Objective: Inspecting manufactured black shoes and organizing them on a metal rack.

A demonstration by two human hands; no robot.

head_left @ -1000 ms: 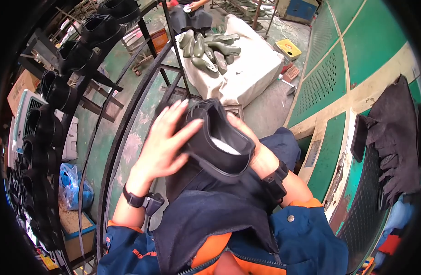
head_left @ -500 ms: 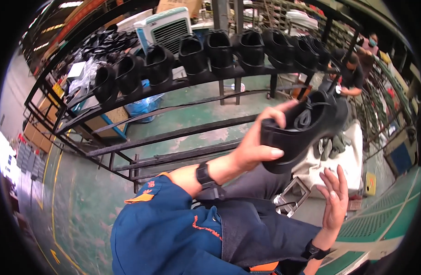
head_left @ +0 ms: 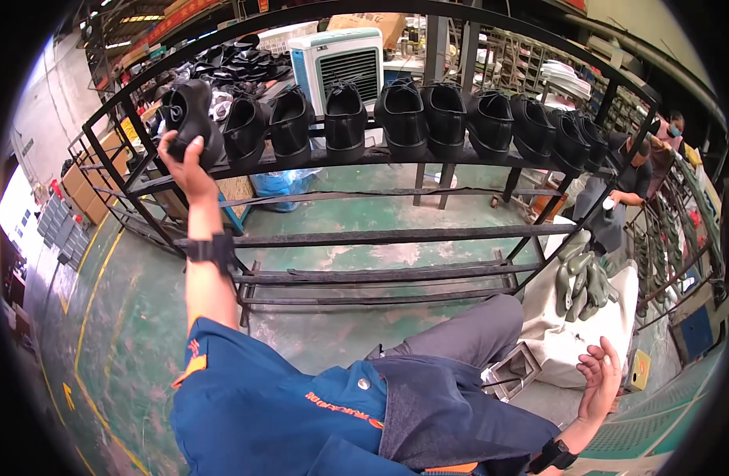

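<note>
My left hand (head_left: 190, 170) grips a black lace-up shoe (head_left: 188, 115) by its heel, at the left end of the upper shelf of a black metal rack (head_left: 404, 236). Thumb and fingers are wrapped round the heel; whether the sole rests on the shelf I cannot tell. To its right stands a row of several similar black shoes (head_left: 344, 123), heels toward me. Off to the lower right, my right hand (head_left: 601, 381) is raised with nothing in it, its fingers apart and slightly curled. Beyond it lie green shoe lasts (head_left: 582, 282) on a pale cloth-covered surface (head_left: 555, 341).
A white air cooler (head_left: 344, 67) stands behind the rack, beside a heap of black pieces (head_left: 237, 67). Lower rack bars cross in front of me. At the right a co-worker in dark clothes (head_left: 630, 174) sits near racks of lasts; another person (head_left: 672, 143) is farther back.
My left hand has carried the shoe from the right side across to the rack's left end. The view has turned somewhat. My right hand stays raised and empty.
</note>
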